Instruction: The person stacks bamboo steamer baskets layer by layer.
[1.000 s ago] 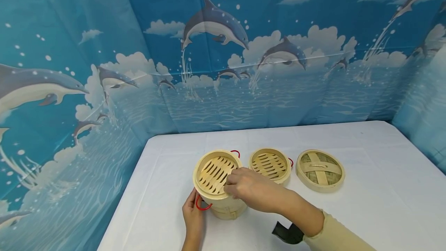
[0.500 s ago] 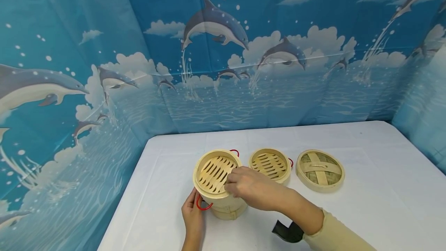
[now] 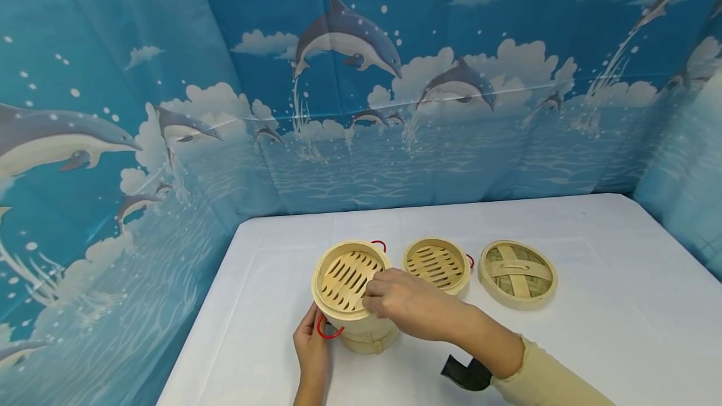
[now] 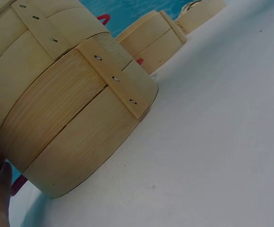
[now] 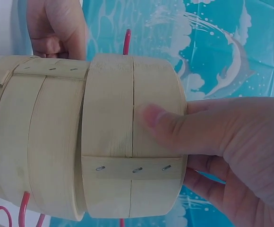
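Observation:
A stack of round bamboo steamer baskets stands on the white table, seen side-on in the left wrist view. My right hand grips the near-right rim of the top steamer basket, thumb outside the wall and fingers inside. Its slotted floor faces up, with nothing lying on it. A narrow gap shows in the right wrist view between this basket and the steamer basket below. At the stack's left side my left hand holds the wall beside a red handle; its fingertips are partly hidden behind the stack.
Right of the stack, another bamboo steamer basket with a red handle sits on the table. Farther right lies a woven bamboo lid. A black strap-like piece shows under my right wrist. Behind the table hangs a dolphin-printed curtain.

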Tool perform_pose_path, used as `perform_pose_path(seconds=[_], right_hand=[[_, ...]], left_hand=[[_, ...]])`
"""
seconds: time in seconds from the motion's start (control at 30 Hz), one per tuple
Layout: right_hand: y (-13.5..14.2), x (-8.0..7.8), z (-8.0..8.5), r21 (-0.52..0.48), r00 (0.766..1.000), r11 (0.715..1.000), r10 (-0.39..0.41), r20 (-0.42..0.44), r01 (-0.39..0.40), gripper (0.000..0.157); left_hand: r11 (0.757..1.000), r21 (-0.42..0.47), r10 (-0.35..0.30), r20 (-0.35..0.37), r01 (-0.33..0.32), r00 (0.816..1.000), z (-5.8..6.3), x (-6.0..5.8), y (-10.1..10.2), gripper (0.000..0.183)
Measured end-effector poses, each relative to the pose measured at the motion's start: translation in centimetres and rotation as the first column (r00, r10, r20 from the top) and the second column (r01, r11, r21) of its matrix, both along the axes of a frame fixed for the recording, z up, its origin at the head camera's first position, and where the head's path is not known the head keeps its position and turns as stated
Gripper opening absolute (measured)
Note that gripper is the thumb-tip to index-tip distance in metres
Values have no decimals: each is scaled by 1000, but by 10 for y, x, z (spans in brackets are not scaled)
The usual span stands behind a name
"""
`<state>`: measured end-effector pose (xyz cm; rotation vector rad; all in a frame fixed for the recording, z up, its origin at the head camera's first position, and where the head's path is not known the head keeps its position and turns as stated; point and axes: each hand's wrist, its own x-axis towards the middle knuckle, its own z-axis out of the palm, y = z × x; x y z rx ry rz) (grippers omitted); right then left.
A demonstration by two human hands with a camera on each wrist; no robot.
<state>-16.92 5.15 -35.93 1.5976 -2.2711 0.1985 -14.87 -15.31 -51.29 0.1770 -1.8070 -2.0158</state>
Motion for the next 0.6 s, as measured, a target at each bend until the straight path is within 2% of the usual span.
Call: perform_pose_path(seconds=[0.3,0.6], right_hand=[[-4,4,0,-8,999,1000,-28,16,28,20],[-1,-1,4,-25,994,1000,20,105,-18,14]], left_hand=[[999,-21,28,11,-28,1000,2,1,-1,36],[1000,-25,-6,-16,6,1000,0,1,-2,36]])
